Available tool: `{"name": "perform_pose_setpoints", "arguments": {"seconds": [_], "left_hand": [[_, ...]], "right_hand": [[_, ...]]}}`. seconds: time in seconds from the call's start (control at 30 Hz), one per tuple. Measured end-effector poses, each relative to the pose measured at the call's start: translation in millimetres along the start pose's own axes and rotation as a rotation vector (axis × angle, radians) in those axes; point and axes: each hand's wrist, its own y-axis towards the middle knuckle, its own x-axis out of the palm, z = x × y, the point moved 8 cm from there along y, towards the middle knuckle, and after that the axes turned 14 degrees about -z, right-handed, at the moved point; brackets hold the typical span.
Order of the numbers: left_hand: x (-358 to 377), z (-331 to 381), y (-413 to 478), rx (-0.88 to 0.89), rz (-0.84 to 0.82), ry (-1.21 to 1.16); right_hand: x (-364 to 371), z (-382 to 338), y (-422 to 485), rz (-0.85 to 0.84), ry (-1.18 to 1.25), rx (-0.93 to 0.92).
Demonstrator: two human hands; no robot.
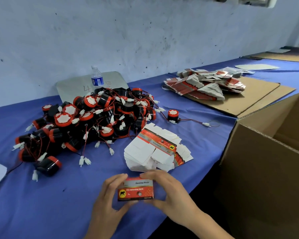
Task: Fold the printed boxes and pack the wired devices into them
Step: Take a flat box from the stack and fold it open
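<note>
While both hands [109, 200] [171, 194] grip it, box [135, 190] reads "Genuine Parts".

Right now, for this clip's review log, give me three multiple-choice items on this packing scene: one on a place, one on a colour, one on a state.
1. The water bottle stands:
A. behind the pile of wired devices
B. inside the cardboard carton
C. on the flat box stack

2. The table cloth is:
A. green
B. blue
C. yellow

3. The printed box is:
A. lying untouched
B. held by one hand
C. held by both hands

Answers: 1 A, it rises by the wall beyond the pile. 2 B, blue all over. 3 C, left hand and right hand grip its ends.
</note>
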Motion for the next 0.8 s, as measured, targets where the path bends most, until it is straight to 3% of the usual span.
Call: {"name": "perform_pose_setpoints", "arguments": {"seconds": [0.07, 0.13, 0.27, 0.33, 0.4, 0.5, 0.6, 0.63, 0.7, 0.77, 0.8], "left_hand": [[-4.5, -16.1, -1.2, -0.111, 0.083, -0.153], [-4.8, -29.9, -5.2, -0.191, 0.124, -0.185], [11.1, -27.0, -4.6, -0.156, -0.024, -0.099], [16.7, -17.7, -2.3, -0.122, -0.09, -0.07], [18.9, -16.9, -0.9, -0.123, -0.128, -0.067], [19.7, -21.5, -2.2, -0.149, -0.144, -0.042], [19.6, -23.0, -2.7, -0.187, -0.147, -0.043], [19.3, -22.5, -2.3, -0.189, -0.142, -0.042], [18.6, -19.9, -2.1, -0.19, -0.139, -0.039], [17.4, -20.2, -2.3, -0.202, -0.134, -0.042], [16.2, -20.1, -2.1, -0.212, -0.132, -0.052]], "right_hand": [[-36.0, -2.1, -3.5, 0.21, 0.174, 0.031], [-90.2, 6.2, -16.4, 0.529, 0.48, 0.044], [-175.0, 47.0, -65.5, 1.156, 1.253, -0.05], [-194.5, 61.3, -82.2, 1.332, 1.563, -0.202], [-211.6, 71.2, -92.2, 1.417, 1.717, -0.408], [-222.3, 79.4, -88.9, 1.366, 1.775, -0.434], [-206.8, 80.3, -67.7, 1.226, 1.643, -0.215], [-196.9, 78.7, -59.2, 1.164, 1.496, -0.09], [-176.8, 64.9, -39.1, 0.931, 0.917, 0.157], [-141.6, 50.4, -9.1, 0.567, 0.311, 0.266], [-121.0, 49.1, 4.3, 0.405, 0.134, 0.273]]}}
